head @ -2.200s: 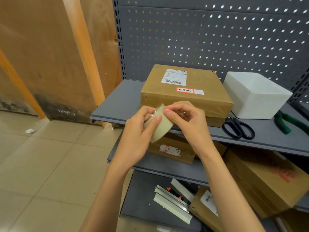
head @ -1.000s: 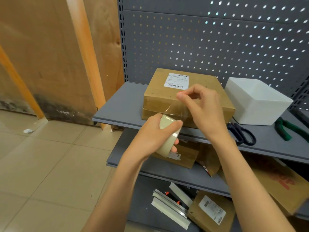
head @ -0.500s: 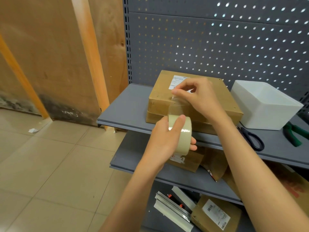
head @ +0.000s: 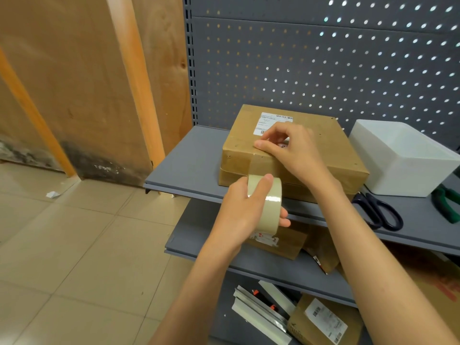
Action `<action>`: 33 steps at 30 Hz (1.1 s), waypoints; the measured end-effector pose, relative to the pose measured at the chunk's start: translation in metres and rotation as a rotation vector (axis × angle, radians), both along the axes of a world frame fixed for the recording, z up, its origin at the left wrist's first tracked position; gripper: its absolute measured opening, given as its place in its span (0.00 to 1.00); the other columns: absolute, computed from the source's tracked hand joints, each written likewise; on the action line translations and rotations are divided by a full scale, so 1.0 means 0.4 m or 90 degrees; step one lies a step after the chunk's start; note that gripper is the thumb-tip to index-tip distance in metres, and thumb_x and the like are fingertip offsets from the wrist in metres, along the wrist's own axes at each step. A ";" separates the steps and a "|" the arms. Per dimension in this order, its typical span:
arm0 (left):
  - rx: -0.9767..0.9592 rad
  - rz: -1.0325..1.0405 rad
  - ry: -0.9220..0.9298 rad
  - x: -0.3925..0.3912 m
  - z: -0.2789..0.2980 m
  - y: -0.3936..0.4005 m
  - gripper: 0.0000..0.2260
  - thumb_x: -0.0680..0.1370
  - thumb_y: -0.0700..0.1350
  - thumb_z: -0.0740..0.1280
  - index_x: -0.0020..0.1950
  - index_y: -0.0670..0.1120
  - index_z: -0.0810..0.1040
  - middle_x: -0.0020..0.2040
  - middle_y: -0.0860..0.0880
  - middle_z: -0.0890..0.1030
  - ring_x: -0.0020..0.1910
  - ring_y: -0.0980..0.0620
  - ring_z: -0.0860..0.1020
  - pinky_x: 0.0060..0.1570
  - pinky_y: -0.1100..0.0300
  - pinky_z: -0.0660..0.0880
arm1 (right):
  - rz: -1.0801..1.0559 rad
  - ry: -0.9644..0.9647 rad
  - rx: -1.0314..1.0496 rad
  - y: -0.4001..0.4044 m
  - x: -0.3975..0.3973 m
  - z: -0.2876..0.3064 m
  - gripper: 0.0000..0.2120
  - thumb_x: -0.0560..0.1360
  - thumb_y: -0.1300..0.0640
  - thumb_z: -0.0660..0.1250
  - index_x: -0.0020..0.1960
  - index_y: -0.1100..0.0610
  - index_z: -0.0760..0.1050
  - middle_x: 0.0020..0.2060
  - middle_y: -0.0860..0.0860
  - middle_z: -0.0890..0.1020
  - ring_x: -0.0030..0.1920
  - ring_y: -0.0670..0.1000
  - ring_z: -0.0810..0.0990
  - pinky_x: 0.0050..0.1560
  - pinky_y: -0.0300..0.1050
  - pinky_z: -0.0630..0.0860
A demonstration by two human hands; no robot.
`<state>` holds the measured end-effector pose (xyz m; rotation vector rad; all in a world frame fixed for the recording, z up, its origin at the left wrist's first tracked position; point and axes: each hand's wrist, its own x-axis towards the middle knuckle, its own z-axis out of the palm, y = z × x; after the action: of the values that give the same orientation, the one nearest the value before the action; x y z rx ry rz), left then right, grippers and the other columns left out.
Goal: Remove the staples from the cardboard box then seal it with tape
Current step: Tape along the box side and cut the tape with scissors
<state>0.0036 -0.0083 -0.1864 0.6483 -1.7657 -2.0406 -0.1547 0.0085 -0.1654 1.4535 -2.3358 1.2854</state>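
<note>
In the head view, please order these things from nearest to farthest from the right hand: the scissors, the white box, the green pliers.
From the right hand, which rests on the cardboard box:
1. White box, just right of the cardboard box.
2. Scissors, on the shelf in front of the white box.
3. Green pliers, at the far right edge.

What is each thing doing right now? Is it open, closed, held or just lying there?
cardboard box: closed, flat on the top shelf, tape going on its front edge.
tape roll: held by the left hand, strip pulled up to the box.
right hand: presses the tape end onto the box top.
white bin: open, beside the box.
scissors: closed, lying on the shelf.
green-handled pliers: lying untouched.
</note>
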 end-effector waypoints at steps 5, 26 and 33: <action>-0.008 0.008 0.009 0.000 -0.004 0.003 0.12 0.81 0.51 0.59 0.55 0.44 0.73 0.32 0.44 0.82 0.30 0.47 0.82 0.37 0.55 0.80 | -0.120 0.023 -0.033 -0.011 -0.012 -0.012 0.02 0.71 0.56 0.70 0.40 0.54 0.79 0.36 0.49 0.82 0.39 0.49 0.78 0.45 0.48 0.76; -0.096 0.147 0.023 0.000 -0.028 0.032 0.07 0.78 0.50 0.64 0.45 0.48 0.68 0.35 0.43 0.81 0.28 0.49 0.82 0.29 0.56 0.79 | 0.072 0.118 0.048 0.049 0.047 -0.049 0.14 0.76 0.55 0.65 0.61 0.56 0.77 0.60 0.49 0.79 0.63 0.45 0.75 0.62 0.29 0.62; -0.100 0.136 -0.058 0.013 -0.021 0.029 0.09 0.78 0.50 0.64 0.47 0.47 0.66 0.35 0.48 0.80 0.23 0.55 0.80 0.23 0.65 0.75 | 0.070 0.105 0.038 0.049 0.050 -0.051 0.14 0.76 0.55 0.66 0.61 0.56 0.78 0.59 0.50 0.79 0.63 0.46 0.75 0.64 0.34 0.65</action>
<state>0.0088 0.0033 -0.1950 0.8527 -1.7990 -1.7382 -0.1348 0.0281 -0.1860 1.6581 -2.2356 1.0812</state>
